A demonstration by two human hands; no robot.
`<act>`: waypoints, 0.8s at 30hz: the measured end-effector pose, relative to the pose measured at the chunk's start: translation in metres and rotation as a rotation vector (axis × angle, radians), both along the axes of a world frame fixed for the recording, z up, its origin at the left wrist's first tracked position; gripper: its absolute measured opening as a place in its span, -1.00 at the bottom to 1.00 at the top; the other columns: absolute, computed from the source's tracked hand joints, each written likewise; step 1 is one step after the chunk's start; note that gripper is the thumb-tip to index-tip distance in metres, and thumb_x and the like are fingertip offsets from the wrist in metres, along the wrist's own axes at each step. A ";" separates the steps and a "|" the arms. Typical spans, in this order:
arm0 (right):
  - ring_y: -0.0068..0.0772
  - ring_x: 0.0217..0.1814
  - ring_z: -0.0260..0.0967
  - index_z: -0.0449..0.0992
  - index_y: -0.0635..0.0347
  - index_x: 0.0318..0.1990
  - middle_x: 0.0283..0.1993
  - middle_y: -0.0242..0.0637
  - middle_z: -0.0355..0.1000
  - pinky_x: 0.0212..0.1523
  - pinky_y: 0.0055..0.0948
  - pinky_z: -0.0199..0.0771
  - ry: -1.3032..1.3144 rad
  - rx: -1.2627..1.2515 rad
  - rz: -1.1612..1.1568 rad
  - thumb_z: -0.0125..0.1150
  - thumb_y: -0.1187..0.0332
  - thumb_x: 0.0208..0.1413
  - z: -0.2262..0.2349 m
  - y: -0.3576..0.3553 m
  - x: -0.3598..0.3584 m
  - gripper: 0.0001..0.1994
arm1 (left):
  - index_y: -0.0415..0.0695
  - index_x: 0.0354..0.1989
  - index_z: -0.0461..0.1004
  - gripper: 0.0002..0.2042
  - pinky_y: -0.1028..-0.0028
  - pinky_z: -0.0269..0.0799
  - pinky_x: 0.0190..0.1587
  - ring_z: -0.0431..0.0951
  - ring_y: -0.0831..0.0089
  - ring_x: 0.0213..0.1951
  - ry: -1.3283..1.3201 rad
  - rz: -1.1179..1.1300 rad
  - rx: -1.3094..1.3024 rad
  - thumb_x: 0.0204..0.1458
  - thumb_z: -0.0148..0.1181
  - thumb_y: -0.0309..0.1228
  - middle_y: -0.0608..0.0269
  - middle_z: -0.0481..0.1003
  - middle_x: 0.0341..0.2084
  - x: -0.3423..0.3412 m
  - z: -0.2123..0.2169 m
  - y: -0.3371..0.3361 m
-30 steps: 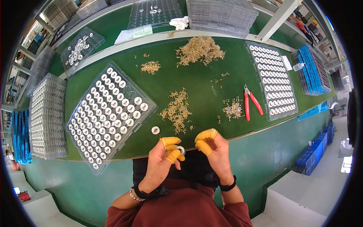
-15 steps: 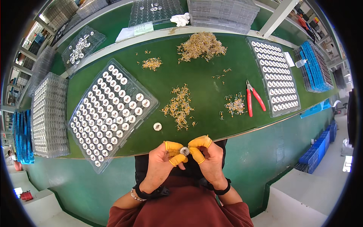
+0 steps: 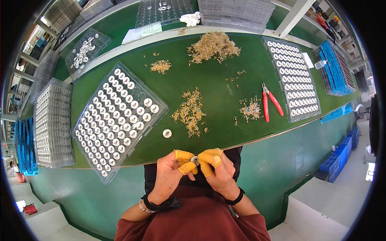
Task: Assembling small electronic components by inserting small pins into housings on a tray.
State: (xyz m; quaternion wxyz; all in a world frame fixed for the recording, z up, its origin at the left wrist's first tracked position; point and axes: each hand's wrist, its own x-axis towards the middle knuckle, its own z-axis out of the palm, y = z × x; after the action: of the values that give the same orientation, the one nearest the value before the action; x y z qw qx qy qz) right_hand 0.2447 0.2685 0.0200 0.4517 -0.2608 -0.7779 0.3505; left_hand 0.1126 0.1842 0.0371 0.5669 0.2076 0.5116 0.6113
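Mostly covered, just off the bench [image 3: 225,128]'s near edge
Can see little of the round part [image 3: 195,160] between left hand [image 3: 170,172] and right hand [image 3: 218,170]; cannot tell the latter's grip. Beyond the far edge, see the tray stack [image 3: 235,16] cut off above.

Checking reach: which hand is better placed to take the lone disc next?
Probably left: the left hand is nearer the disc, though gripping a part; the right hand is farther off.
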 end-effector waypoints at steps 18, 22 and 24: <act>-0.28 -0.35 0.45 0.49 0.23 -0.20 -0.35 -0.22 0.44 -0.35 -0.44 0.43 0.018 -0.513 0.138 0.30 0.64 -0.08 0.000 0.025 0.003 -0.75 | -0.27 -0.27 0.53 -0.89 0.65 0.39 -0.55 0.49 0.63 -0.48 0.373 -0.004 -0.016 0.01 0.24 -0.64 0.27 0.51 -0.40 -0.025 0.004 0.008; -0.08 -0.32 0.36 0.52 0.23 -0.23 -0.35 -0.16 0.39 -0.33 -0.24 0.40 -0.324 0.017 -0.100 0.31 0.53 -0.07 0.003 0.044 -0.002 -0.80 | -0.31 -0.25 0.50 -0.88 0.63 0.38 -0.58 0.46 0.58 -0.57 0.473 0.108 -0.067 0.03 0.16 -0.68 0.21 0.51 -0.46 -0.071 0.018 0.010; -0.13 -0.33 0.37 0.51 0.19 -0.27 -0.39 -0.21 0.35 -0.35 -0.24 0.41 -0.429 0.129 -0.130 0.30 0.47 -0.06 -0.001 0.049 -0.001 -0.83 | -0.34 -0.24 0.46 -0.89 0.59 0.41 -0.55 0.48 0.52 -0.60 0.532 0.125 -0.124 0.06 0.12 -0.65 0.16 0.51 -0.48 -0.095 0.028 0.019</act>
State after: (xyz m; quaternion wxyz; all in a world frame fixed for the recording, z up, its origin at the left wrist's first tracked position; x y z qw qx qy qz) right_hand 0.2434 0.3176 0.0188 0.3133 -0.3494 -0.8585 0.2067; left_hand 0.0173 0.2036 0.0652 0.3854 0.2936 0.6908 0.5368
